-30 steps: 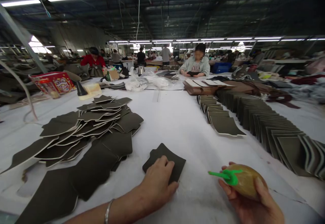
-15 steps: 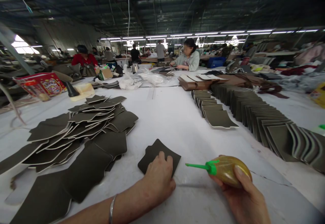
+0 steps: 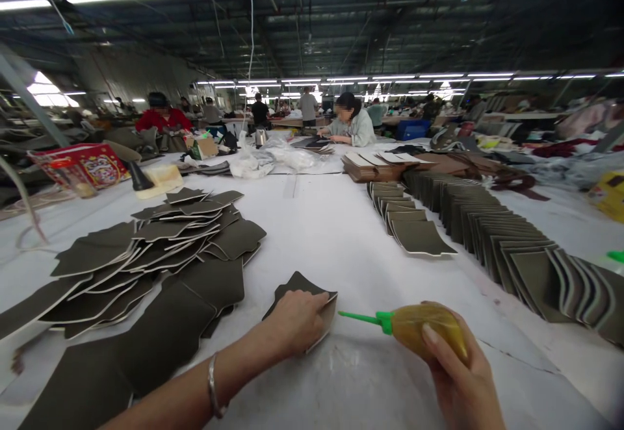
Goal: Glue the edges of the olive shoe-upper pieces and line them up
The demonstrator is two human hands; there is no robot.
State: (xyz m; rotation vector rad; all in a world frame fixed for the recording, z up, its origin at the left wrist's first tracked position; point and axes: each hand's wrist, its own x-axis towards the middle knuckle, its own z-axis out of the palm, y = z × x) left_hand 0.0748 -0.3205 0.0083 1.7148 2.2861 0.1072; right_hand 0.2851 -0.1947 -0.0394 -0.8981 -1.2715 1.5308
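Note:
My right hand (image 3: 455, 365) is wrapped round a squeeze bottle (image 3: 424, 329) of amber liquid, held above the table. Its thin green nozzle points left, toward a dark olive sheet piece (image 3: 297, 284) with a pale edge. That piece lies in front of me under my left hand (image 3: 299, 323), whose fingers are closed over its right side. The right edge is bent up off the table there. Part of the piece is hidden by the hand. The nozzle tip is close to the raised edge but apart from it.
Loosely heaped dark pieces (image 3: 170, 241) cover the left of the white table (image 3: 312, 222). A short row of overlapping pieces (image 3: 419, 238) and a long standing row (image 3: 487, 222) run along the right. Brown stacks (image 3: 361, 169) lie behind. A co-worker (image 3: 358, 125) leans over the far side.
My right hand has brought the bottle left, its nozzle closer to the piece. My left hand has shifted slightly, and the piece's right edge is now bent up.

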